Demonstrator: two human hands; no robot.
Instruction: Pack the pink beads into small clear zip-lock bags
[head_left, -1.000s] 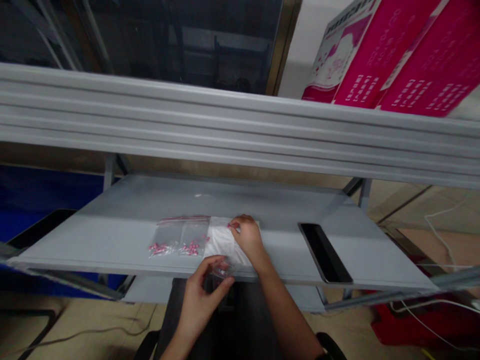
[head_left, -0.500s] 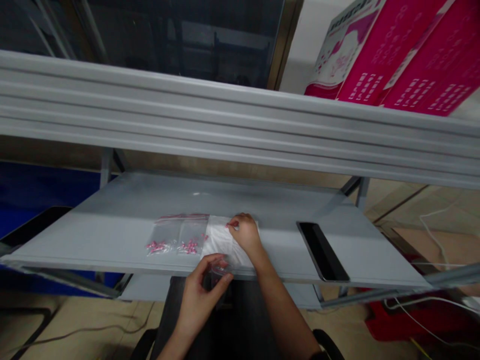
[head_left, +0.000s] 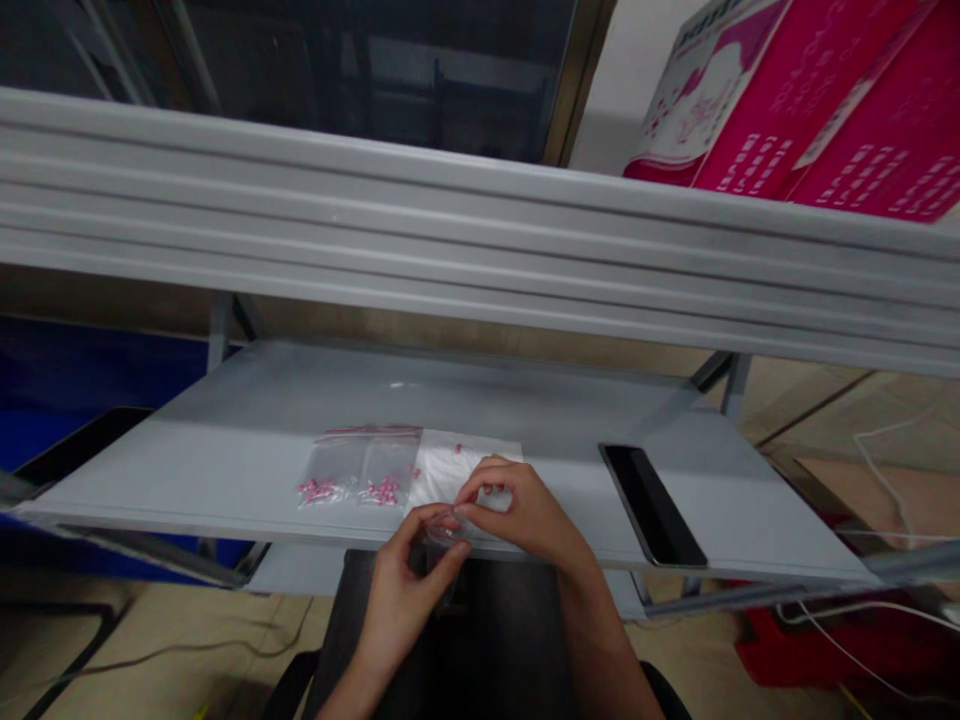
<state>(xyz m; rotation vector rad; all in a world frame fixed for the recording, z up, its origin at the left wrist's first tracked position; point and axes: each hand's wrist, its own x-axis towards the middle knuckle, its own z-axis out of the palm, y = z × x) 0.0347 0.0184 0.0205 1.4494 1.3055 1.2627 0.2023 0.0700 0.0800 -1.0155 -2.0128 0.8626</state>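
My left hand (head_left: 405, 580) holds a small clear zip bag (head_left: 448, 532) at the table's front edge, thumb and fingers curved around its opened mouth. Something pink shows inside it, partly hidden by the fingers. Right at that mouth, my right hand (head_left: 532, 512) pinches a tiny pink bead (head_left: 455, 509), mostly covered by the fingertips. Under and behind the right hand lies a white sheet (head_left: 437, 465) with one loose pink bead (head_left: 458, 448) on it. To the left, two flat zip bags, the left bag (head_left: 337, 458) and the right bag (head_left: 382, 460), contain several pink beads each.
A black tablet or phone (head_left: 652, 505) lies on the grey table (head_left: 540, 400) to the right. Another dark flat device (head_left: 82, 445) is at the left end. A grey ribbed beam (head_left: 450, 240) crosses above, with pink boxes (head_left: 780, 110) beyond it.
My right hand has come from the white sheet toward me and down to the bag's mouth. The left hand stays in place with the bag. The view has shifted slightly.
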